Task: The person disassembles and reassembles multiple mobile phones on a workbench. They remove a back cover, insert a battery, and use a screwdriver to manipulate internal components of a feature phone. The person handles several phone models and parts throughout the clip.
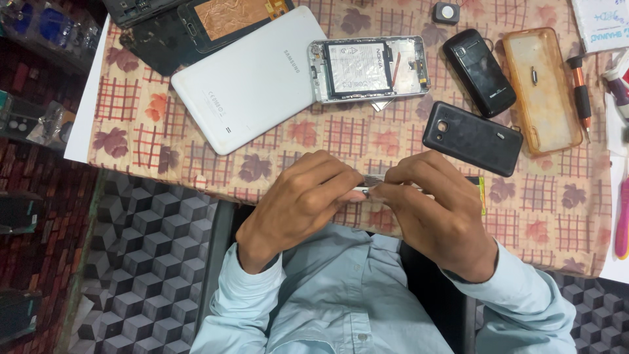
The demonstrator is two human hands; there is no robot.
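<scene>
Surface draped in a checked, leaf-printed cloth, edge just ahead of the hands. White tablet face down, tilted, at upper left, overlapping a dark opened device above it. Opened phone just right of the tablet, back off, battery showing. Clear orange case upright at far right, black phone tilted just left of it, second black phone lying below both, nearest the right hand. Screwdriver with orange collar beside the case's right side. Small grey square part at top edge, well apart from the hands. Left hand and right hand held together over the near edge of the surface, above a pale blue shirt, fingertips meeting at centre. Both grips closed to a pinch on a small metal piece, thin, silvery, mostly hidden by fingers; kind impossible to tell. Left thumb and forefinger on its left end, right fingers on its right end, piece raised off the cloth.
</scene>
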